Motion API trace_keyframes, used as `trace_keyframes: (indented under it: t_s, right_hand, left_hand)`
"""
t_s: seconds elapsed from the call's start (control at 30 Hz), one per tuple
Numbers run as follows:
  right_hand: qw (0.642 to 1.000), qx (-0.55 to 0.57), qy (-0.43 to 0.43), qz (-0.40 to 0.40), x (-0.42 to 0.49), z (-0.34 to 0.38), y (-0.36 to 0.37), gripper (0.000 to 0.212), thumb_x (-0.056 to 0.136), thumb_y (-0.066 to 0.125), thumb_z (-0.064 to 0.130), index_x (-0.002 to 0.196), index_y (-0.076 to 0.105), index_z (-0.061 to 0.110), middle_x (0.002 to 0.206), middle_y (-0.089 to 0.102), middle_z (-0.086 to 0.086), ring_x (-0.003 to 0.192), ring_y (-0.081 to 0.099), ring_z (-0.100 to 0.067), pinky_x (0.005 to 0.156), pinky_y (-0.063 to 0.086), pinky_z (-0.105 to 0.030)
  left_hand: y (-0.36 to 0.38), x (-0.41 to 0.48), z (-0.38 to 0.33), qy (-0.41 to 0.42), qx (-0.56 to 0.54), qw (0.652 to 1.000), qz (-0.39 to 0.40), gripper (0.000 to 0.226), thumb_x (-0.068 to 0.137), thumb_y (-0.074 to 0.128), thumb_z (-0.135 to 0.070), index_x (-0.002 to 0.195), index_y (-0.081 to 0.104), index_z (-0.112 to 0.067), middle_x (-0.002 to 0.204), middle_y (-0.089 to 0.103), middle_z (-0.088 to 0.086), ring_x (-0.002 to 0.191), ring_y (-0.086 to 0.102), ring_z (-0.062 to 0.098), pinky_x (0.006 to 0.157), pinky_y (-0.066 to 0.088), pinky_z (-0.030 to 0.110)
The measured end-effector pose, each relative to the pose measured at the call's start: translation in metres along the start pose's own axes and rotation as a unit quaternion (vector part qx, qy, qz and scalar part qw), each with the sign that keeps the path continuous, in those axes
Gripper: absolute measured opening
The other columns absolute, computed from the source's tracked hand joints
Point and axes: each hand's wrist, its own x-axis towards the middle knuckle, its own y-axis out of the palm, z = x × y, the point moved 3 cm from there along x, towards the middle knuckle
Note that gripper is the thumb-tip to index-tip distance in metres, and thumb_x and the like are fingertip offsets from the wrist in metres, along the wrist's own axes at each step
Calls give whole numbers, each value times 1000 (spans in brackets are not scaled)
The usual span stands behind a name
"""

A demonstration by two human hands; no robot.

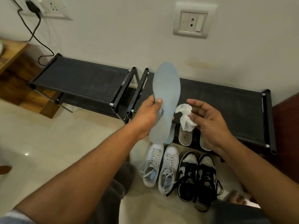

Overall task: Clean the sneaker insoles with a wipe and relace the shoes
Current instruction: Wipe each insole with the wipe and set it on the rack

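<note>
Pale blue foam insole (167,88), held upright above the shoe rack (226,101) and pinched along its heel half by the left hand (148,113): thumb on the printed face, fingers behind. By its look it is thin, light and flexible, and would likely bend under wiping unless backed from behind. The right hand (208,120), just beside, holds a crumpled white wipe (185,118) in loosely curled fingers. White sneakers (161,167) and black-and-white sneakers (197,175) stand on the floor below.

black rack (80,80) | wall socket (191,23) | charger (32,6) plugged in | wooden cabinet (14,65)
</note>
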Motion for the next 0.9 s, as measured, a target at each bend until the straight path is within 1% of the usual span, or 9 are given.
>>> trace_keyframes:
  t_s: [0.07, 0.17, 0.23, 0.3, 0.4, 0.5, 0.6, 0.8, 0.9]
  right_hand:
    - [998, 45, 43, 20, 4, -7, 4, 43, 101, 52, -7, 127, 71, 21, 119, 73, -17, 103, 69, -24, 94, 56, -43]
    - [993, 62, 96, 14, 3, -15, 11, 40, 104, 45, 1, 107, 79, 22, 102, 78, -3, 88, 65, -19, 75, 52, -35]
    - [992, 28, 126, -17, -1, -22, 19, 39, 104, 46, 9, 91, 81, 22, 89, 75, 1, 79, 60, -17, 65, 45, -31]
    - [989, -19, 146, -33, -8, -31, 33, 38, 102, 48, 10, 87, 81, 21, 92, 72, -1, 78, 57, -16, 61, 42, -28]
    - [981, -61, 182, 10, -20, -53, 57, 30, 106, 54, 33, 101, 80, 20, 101, 77, -1, 89, 67, -17, 73, 52, -30]
    - [967, -108, 203, 110, -35, -79, 77, 51, 97, 58, 66, 114, 78, 23, 110, 79, 6, 107, 73, -18, 96, 57, -41]
    - [961, -151, 183, 143, -41, -96, 92, 39, 92, 72, 54, 106, 79, 18, 103, 80, -3, 105, 74, -32, 98, 58, -54]
    - [957, -148, 215, 129, -31, -132, 104, 19, 97, 74, 22, 113, 78, 14, 106, 80, 1, 103, 75, -19, 103, 56, -46]
    - [949, -167, 242, 114, -19, -148, 103, 16, 98, 72, 23, 111, 77, 15, 109, 78, -2, 103, 72, -20, 97, 58, -43]
  left_hand:
    - [-7, -7, 3, 21, 67, 998, 7, 26, 115, 47, -30, 136, 60, -23, 108, 78, 6, 77, 78, 17, 65, 61, 29]
    - [-19, -14, 10, 30, 104, 994, 0, 23, 114, 50, -28, 132, 63, -20, 102, 79, 2, 77, 77, 17, 65, 59, 29]
    - [-28, -16, 20, 17, 114, 993, -21, 22, 113, 52, -31, 129, 66, -25, 108, 79, 1, 94, 76, 23, 79, 61, 38]
    - [-37, -18, 37, -17, 98, 994, -37, 23, 113, 52, -31, 129, 66, -26, 117, 77, 2, 111, 71, 30, 97, 57, 49]
    - [-44, -31, 75, -75, 86, 992, -46, 26, 113, 51, -28, 136, 63, -26, 125, 73, 5, 119, 67, 33, 107, 52, 57]
    - [-49, -45, 107, -108, 84, 990, -30, 30, 113, 49, -24, 140, 62, -26, 127, 74, 4, 118, 69, 32, 109, 51, 59]
    - [-61, -40, 127, -131, 82, 987, -31, 31, 112, 50, -23, 141, 61, -24, 128, 74, 6, 118, 69, 33, 109, 52, 60]
    - [-73, -28, 152, -168, 104, 980, -19, 35, 111, 55, -27, 144, 58, -19, 133, 71, 7, 119, 69, 31, 108, 54, 57]
    - [-83, -22, 164, -208, 146, 967, -12, 39, 106, 66, -32, 142, 56, -20, 136, 67, 8, 119, 67, 32, 92, 63, 48]
